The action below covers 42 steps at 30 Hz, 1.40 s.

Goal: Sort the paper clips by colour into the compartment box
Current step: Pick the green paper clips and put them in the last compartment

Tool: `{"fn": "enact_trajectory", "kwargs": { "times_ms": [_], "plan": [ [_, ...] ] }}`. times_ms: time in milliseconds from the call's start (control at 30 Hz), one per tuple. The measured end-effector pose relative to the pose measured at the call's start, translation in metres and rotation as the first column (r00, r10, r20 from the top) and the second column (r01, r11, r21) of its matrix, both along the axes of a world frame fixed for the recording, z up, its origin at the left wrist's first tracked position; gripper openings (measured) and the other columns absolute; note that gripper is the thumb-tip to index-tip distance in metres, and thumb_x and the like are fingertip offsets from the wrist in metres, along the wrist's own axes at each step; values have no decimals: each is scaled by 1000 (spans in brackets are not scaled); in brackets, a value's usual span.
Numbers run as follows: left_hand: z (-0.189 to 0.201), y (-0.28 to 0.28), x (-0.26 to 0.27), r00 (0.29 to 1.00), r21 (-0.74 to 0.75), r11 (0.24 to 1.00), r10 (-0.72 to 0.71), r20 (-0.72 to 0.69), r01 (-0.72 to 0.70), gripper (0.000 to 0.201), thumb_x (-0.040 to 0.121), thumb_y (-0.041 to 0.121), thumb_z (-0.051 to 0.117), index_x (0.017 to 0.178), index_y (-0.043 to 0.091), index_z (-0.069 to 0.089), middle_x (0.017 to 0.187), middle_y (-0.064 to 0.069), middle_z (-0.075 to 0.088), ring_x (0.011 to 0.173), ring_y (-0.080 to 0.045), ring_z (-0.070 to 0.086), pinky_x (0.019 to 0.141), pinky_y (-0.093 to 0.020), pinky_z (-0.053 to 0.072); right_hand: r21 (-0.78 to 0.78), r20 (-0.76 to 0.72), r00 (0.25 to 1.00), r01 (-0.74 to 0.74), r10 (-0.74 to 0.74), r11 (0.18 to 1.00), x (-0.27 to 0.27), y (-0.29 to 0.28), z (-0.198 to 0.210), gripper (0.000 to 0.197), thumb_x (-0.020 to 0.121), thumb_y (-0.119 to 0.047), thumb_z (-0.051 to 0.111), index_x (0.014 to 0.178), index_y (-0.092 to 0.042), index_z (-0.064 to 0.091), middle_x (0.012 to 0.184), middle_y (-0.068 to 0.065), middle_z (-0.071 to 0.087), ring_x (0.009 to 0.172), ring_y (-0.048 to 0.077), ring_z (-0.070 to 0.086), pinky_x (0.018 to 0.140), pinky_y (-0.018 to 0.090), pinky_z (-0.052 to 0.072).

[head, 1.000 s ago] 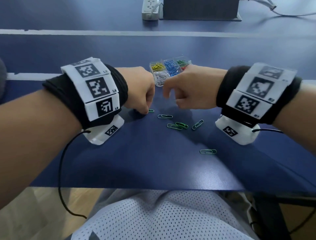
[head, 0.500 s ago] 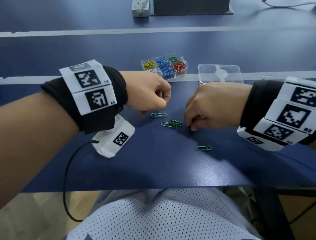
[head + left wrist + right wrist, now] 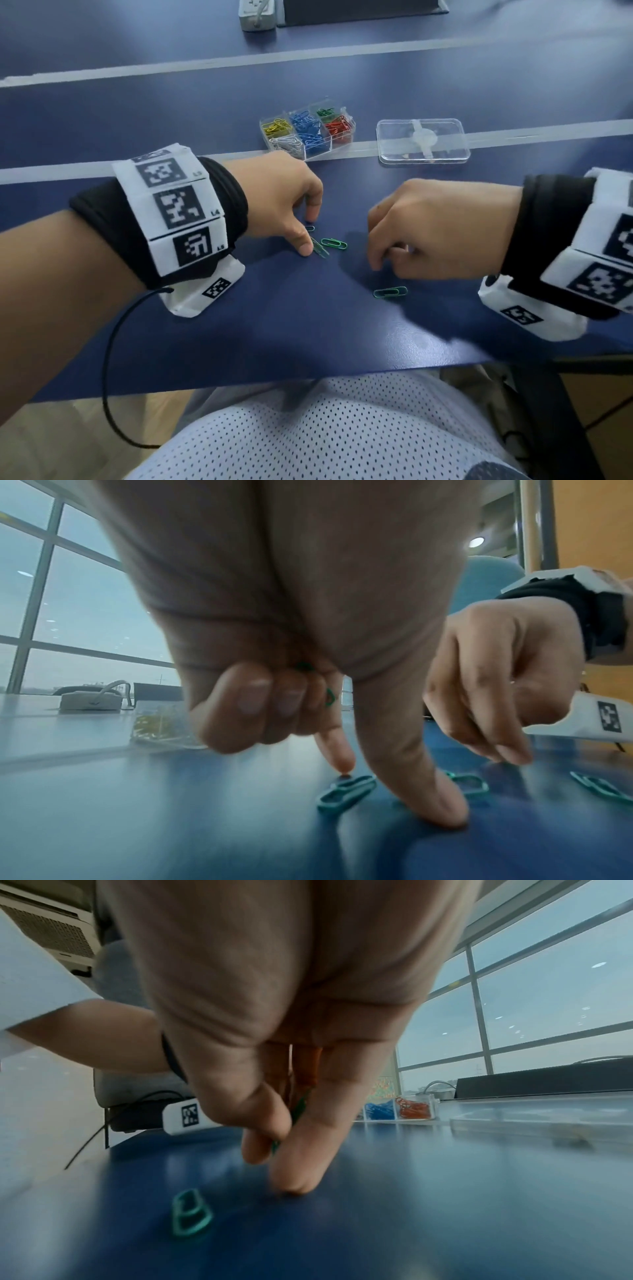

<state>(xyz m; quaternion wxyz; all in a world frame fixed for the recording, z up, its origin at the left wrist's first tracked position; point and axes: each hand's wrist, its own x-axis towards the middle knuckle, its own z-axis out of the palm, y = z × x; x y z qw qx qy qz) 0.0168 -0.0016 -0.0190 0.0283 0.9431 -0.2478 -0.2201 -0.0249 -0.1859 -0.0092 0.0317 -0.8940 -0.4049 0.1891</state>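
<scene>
Both grips are clenched on green paper clips, left hand [image 3: 284, 202] and right hand [image 3: 435, 229], while more clips [image 3: 334, 244] lie on the blue surface [image 3: 308, 325] short of the compartment box [image 3: 308, 132]; held clips could be dropped as further ones are pinched.

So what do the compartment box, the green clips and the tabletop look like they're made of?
Box: clear hard plastic, it seems; the clips show through its glossy walls.
Green clips: bent wire with a shiny green coat, probably coated metal.
Tabletop: smooth dark blue, likely laminate; it gives soft reflections.
</scene>
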Motion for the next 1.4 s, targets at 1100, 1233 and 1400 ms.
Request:
{"fn": "enact_trajectory", "kwargs": {
  "times_ms": [1100, 1233, 1400],
  "plan": [
    [10, 7, -10, 879, -238, 900, 249, -406, -365, 19, 82, 31, 61, 71, 15, 59, 63, -3, 60, 44, -19, 58, 51, -20, 47, -11, 120, 951, 287, -284, 958, 7, 52, -7, 23, 85, -31, 55, 94, -14, 69, 92, 11, 67, 72, 26, 41, 68, 29, 39],
    [2, 3, -14, 949, -123, 966, 192, -250, -228, 35, 65, 46, 77, 86, 19, 69, 77, -2, 72, 56, -15, 64, 60, -23, 50, -87, 140, 964, 238, -225, 967, 6, 55, -5, 25, 86, -27, 54, 106, -18, 67, 99, 9, 66, 77, 31, 52, 66, 28, 36],
    [-1, -12, -15, 996, -82, 993, 88, -15, -89, 37, 67, 42, 77, 96, 21, 69, 77, 7, 57, 74, -14, 49, 66, -23, 34, -153, 158, 964, 239, -215, 959, 13, 56, 0, 24, 82, -26, 57, 100, -13, 66, 69, 2, 48, 69, 25, 42, 57, 28, 31]
  ]
}}
